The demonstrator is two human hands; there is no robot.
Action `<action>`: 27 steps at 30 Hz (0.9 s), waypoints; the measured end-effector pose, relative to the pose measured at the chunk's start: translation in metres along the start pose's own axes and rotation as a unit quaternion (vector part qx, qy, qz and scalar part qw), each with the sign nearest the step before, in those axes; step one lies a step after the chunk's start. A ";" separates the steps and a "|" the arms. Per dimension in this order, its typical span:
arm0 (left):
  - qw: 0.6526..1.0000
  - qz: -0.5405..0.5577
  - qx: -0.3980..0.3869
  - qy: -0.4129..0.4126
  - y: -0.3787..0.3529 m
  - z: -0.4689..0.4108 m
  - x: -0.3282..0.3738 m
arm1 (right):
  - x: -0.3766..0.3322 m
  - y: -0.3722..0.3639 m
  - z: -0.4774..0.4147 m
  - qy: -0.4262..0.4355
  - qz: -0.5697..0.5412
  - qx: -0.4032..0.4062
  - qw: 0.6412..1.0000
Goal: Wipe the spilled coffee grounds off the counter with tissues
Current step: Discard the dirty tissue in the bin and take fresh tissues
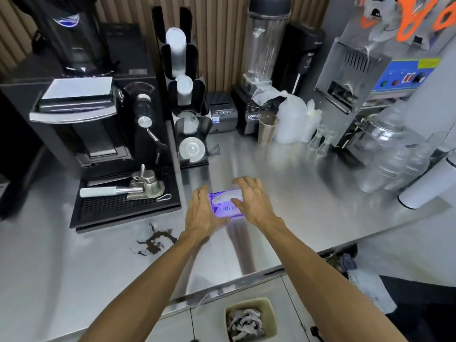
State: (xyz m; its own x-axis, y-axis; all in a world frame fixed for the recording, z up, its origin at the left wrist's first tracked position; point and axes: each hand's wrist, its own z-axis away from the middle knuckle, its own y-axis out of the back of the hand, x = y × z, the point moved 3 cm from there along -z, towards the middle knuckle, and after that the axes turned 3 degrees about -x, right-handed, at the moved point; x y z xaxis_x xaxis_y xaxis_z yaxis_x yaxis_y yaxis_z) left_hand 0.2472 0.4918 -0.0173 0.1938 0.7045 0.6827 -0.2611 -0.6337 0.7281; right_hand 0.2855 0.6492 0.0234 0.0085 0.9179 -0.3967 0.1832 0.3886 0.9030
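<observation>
A dark patch of spilled coffee grounds [155, 241] lies on the steel counter [296, 193], just in front of the espresso machine's drip tray. To its right sits a purple tissue pack [225, 203] with a white opening on top. My left hand [202, 213] rests against the pack's left side, fingers spread. My right hand [251, 197] hovers over its right end, fingers spread too. Both hands are blurred, and neither visibly grips the pack or a tissue.
A black espresso machine [98, 134] with a portafilter [133, 188] on its drip tray stands at the left. A cup and lid dispenser [187, 102], a blender [264, 70], a sealing machine [370, 77] and shakers [392, 154] line the back and right. A bin [249, 319] with crumpled tissues stands on the floor below.
</observation>
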 end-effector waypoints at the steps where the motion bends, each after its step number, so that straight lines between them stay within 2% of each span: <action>1: 1.000 -0.004 -0.027 -0.001 0.000 -0.010 -0.003 | 0.000 -0.005 -0.011 0.006 0.007 -0.018 1.000; 4: 0.995 -0.030 -0.093 -0.011 -0.007 -0.030 -0.012 | -0.002 -0.015 -0.035 -0.001 0.016 -0.077 0.997; 6: 0.995 -0.024 -0.097 -0.016 -0.011 -0.036 -0.018 | -0.004 -0.014 -0.044 -0.004 0.001 -0.080 0.997; 12: 0.997 0.011 -0.073 -0.033 -0.015 -0.042 -0.026 | -0.012 0.032 -0.054 0.030 -0.068 -0.030 0.997; 16: 0.996 -0.012 -0.065 -0.060 -0.014 -0.046 -0.023 | -0.021 0.066 -0.058 0.061 -0.103 0.025 0.993; 19: 0.997 -0.002 -0.056 -0.050 -0.009 -0.041 -0.013 | -0.032 0.087 -0.053 0.083 -0.130 0.040 0.987; 22: 0.984 0.168 -0.052 -0.006 0.004 -0.031 0.002 | -0.036 0.099 -0.047 0.072 -0.193 0.040 0.978; 25: 0.931 0.363 -0.034 -0.002 0.027 -0.017 0.021 | -0.033 0.102 -0.043 0.038 -0.265 0.040 0.963; 27: 0.908 0.418 -0.008 -0.012 0.043 -0.004 0.030 | -0.027 0.100 -0.039 0.011 -0.312 0.044 0.949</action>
State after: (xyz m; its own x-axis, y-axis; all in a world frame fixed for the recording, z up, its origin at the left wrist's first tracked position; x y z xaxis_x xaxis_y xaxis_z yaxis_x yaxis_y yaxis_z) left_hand 0.2379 0.4873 0.0345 -0.0569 -0.0286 0.9980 -0.3398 -0.9393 -0.0463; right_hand 0.2649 0.6667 0.1312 -0.1483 0.5131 -0.8454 0.2283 0.8496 0.4755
